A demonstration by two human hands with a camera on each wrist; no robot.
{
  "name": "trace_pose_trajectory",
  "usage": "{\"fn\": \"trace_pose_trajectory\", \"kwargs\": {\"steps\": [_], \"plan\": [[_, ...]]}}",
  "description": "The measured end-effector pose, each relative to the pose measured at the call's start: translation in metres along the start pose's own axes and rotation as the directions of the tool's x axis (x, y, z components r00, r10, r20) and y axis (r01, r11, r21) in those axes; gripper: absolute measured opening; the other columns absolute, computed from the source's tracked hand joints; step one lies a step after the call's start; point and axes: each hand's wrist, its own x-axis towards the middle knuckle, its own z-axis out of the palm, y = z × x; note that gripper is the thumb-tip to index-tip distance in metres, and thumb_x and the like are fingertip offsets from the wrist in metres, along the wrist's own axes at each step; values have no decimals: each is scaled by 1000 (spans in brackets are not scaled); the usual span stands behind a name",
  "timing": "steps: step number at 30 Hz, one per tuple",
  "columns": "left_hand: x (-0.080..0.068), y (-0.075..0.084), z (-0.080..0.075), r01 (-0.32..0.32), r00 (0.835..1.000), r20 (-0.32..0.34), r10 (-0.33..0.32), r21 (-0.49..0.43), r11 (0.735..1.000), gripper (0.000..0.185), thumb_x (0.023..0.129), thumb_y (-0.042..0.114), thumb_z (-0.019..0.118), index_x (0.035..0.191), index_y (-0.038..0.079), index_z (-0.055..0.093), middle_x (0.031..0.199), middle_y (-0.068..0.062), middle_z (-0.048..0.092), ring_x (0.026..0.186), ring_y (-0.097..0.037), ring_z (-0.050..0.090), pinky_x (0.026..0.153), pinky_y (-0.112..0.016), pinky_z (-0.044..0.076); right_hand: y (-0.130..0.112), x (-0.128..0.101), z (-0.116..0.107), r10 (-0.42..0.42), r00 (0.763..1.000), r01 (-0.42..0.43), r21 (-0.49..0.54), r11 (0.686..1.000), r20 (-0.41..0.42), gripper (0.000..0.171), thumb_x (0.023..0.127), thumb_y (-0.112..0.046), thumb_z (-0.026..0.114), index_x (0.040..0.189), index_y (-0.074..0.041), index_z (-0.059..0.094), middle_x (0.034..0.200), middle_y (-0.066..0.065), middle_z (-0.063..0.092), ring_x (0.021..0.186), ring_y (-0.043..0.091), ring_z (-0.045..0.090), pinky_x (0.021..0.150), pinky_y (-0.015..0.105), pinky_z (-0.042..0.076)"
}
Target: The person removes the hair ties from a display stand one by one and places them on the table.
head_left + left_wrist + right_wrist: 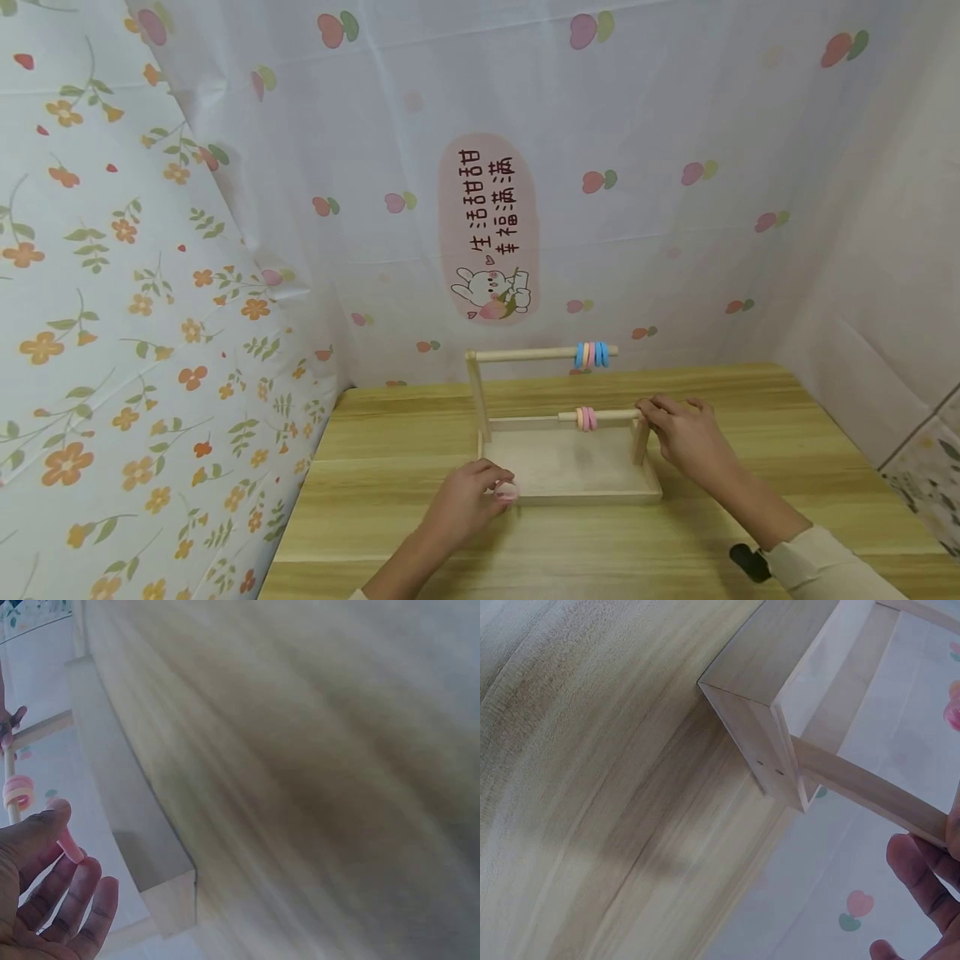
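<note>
1. Rings are going onto a wooden rack [570, 487] on the table [420, 433]. The left hand [468, 500] pinches a pink ring [507, 491] by the rack's front-left corner.
2. The right hand [686, 433] curls its fingers round the right end of the lower rod [600, 414], just above the right post. Two rings [586, 418] sit on that rod; a cluster of blue, orange and pink rings [592, 355] hangs on the top rod [543, 354].
3. To do this step well, the right hand should steady the rod while the left brings the ring level with the rod's open left end, hole facing the tip, then slides it straight along.
4. A loose pinch on the ring's edge leaves the hole clear; fingers across it would block the rod.
5. The left wrist view shows what the head view does not: thumb and forefinger [41, 825] hold the ring [69, 844] by its rim, the other fingers spread loose.
6. The right wrist view shows the post [870, 791] joining the base [769, 705] close up, with fingertips [922, 877] below it; the grip itself is mostly out of frame, so how firm it is can only be guessed.
</note>
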Motion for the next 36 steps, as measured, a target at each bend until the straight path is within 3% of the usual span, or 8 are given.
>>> {"fn": "trace_pose_trajectory", "kwargs": {"steps": [6, 16, 24, 30, 36], "plan": [[-12, 1, 3, -47, 999, 11, 46, 108, 993, 34, 76, 28, 91, 106, 19, 78, 99, 8, 75, 86, -5, 68, 77, -15, 57, -1, 0, 0, 1, 1000, -1, -16, 1000, 18, 31, 79, -7, 84, 107, -10, 73, 98, 4, 68, 72, 20, 69, 77, 68, 56], [-32, 0, 11, -71, 995, 81, 66, 60, 996, 28, 79, 28, 88, 103, 17, 77, 97, 7, 74, 86, -4, 66, 76, -15, 56, 0, -2, 0, -10, 1000, 10, 8, 1000, -11, 30, 80, -6, 82, 109, -8, 75, 100, 5, 68, 75, 20, 70, 76, 67, 55], [-43, 3, 14, -91, 979, 183, 89, 7, 996, 10, 91, 29, 77, 98, 21, 77, 100, 11, 74, 98, -5, 66, 85, -22, 57, 0, -2, -1, -2, 1000, 2, 17, 1000, -5, 33, 80, -5, 81, 113, -6, 75, 102, 7, 70, 74, 21, 71, 77, 68, 55], [-46, 2, 15, -120, 983, 142, 119, -1, 993, 5, 95, 21, 73, 98, 21, 77, 98, 12, 74, 95, -2, 65, 85, -20, 56, 0, -2, 0, 1, 1000, -1, 12, 1000, -12, 34, 79, -4, 82, 112, -7, 75, 101, 8, 70, 73, 21, 70, 76, 68, 55], [-46, 2, 12, -155, 981, 116, 157, -24, 988, 13, 94, 9, 70, 96, 21, 75, 95, 12, 74, 91, -3, 65, 82, -20, 55, 0, -1, -1, -16, 999, 16, 9, 1000, -34, 33, 78, -3, 83, 110, -7, 75, 99, 7, 69, 73, 21, 70, 74, 67, 55]]}}
